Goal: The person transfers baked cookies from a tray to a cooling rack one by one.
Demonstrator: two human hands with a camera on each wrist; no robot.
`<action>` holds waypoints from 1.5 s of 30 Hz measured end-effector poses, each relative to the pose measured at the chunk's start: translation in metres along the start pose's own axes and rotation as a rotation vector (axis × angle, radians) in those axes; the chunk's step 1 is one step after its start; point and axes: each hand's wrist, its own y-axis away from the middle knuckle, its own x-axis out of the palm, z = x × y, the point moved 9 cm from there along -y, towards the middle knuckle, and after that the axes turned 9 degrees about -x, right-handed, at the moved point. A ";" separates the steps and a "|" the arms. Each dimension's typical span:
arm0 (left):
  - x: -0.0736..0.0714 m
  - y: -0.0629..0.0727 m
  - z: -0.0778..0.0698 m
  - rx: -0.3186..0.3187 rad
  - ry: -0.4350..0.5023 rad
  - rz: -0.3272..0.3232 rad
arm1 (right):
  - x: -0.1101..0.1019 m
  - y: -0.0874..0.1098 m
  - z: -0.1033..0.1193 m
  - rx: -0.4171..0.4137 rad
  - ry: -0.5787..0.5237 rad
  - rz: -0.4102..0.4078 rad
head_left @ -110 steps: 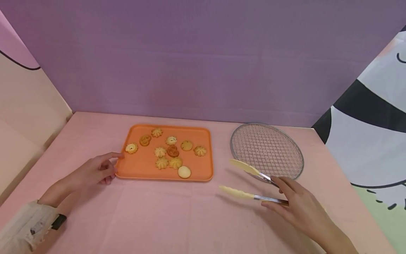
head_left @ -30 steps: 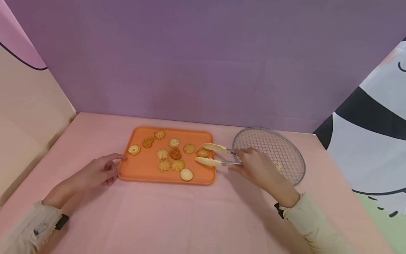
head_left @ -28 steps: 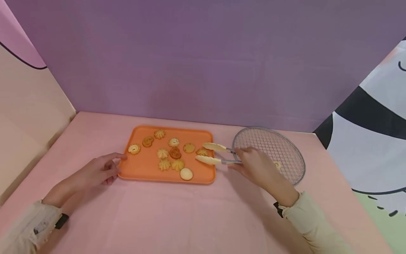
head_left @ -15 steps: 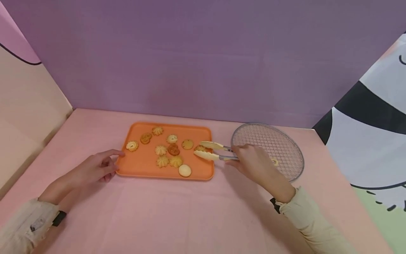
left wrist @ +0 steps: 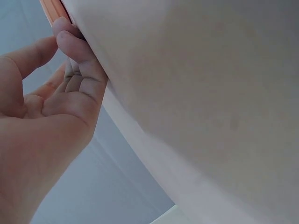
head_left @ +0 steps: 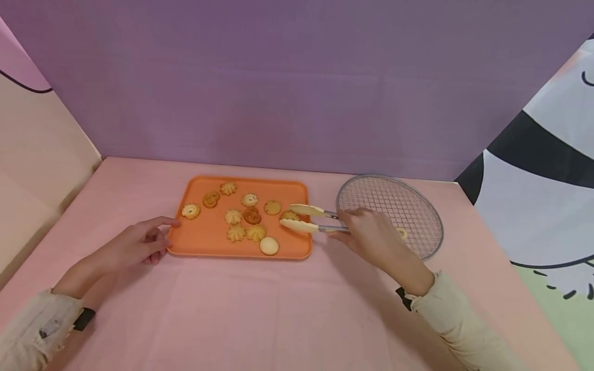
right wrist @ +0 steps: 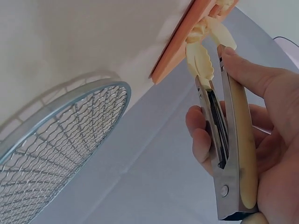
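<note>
The right hand [head_left: 373,239] grips a pair of tongs [head_left: 301,226], whose pale scalloped tips straddle a ridged cookie [head_left: 290,215] near the right end of the orange tray [head_left: 199,239]; whether both tips press on it yet, I cannot tell. The left hand [head_left: 136,243], fingers relaxed and loosely bent, rests its fingertips against the tray's left edge, which should help stop the tray sliding on the pink bench [head_left: 223,319]. To pinch well, keep the tips level and low on the cookie's sides, close both arms evenly, and squeeze only until it lifts without slipping; a baked piece like this probably crumbles under a hard clamp. Mind the speckled round cookie [head_left: 273,207] just beyond the tips, as a careless push leftward could nudge it. Lifting straight up before swinging sideways should clear the tray's rim. To the right lies a round wire rack [head_left: 385,198] with a small ring-shaped cookie [head_left: 402,233] on it. No brand, label or writing can be read on the tongs, tray, rack or wristbands.
</note>
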 end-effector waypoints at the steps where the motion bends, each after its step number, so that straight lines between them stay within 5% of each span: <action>1: 0.000 0.000 0.000 0.001 -0.001 -0.001 | -0.001 0.000 0.001 -0.004 0.003 -0.009; 26: -0.001 0.001 0.000 -0.046 -0.005 -0.003 | -0.027 0.026 0.006 -0.035 0.038 -0.098; 45: 0.000 0.001 -0.002 -0.023 -0.012 -0.002 | -0.041 0.042 -0.003 -0.055 0.042 -0.164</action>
